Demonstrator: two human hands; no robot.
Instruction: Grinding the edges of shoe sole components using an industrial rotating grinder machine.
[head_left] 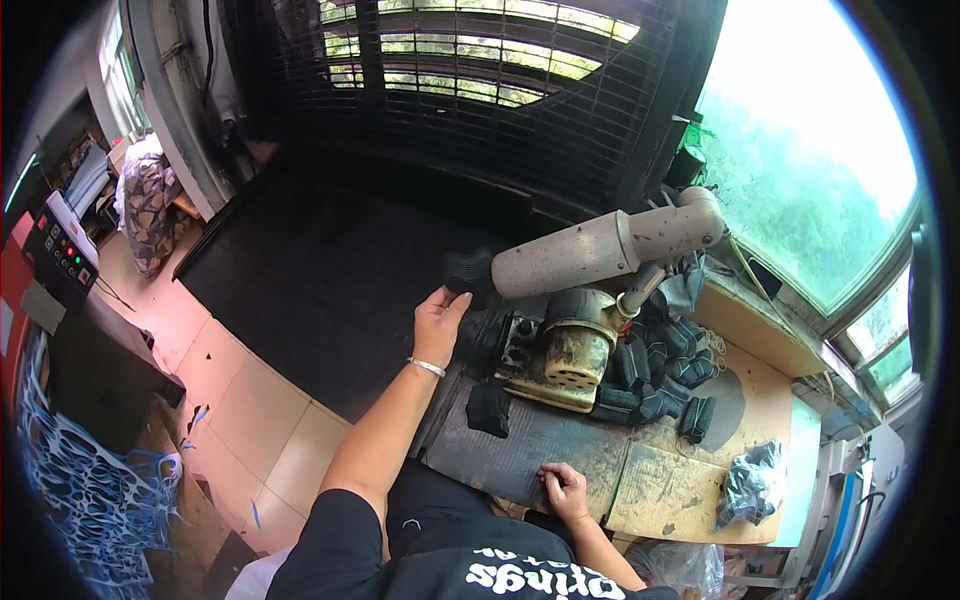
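Note:
My left hand (438, 322) is raised at the end of a grey cylindrical machine arm (600, 252), its fingers on a black rubber piece (468, 272) fitted on the arm's tip. My right hand (566, 490) rests low on the dark worn bench (540, 450), fingers curled, nothing visible in it. A loose black rubber piece (488, 408) lies on the bench between the two hands. Below the arm sits the machine's yellowish perforated base (576, 358).
A heap of black rubber parts (660, 370) lies right of the machine, with a black bag (752, 486) at the bench's right end. A dark mat (320, 270) covers the floor ahead. A control box (62, 250) and blue scrap (90, 480) are at left.

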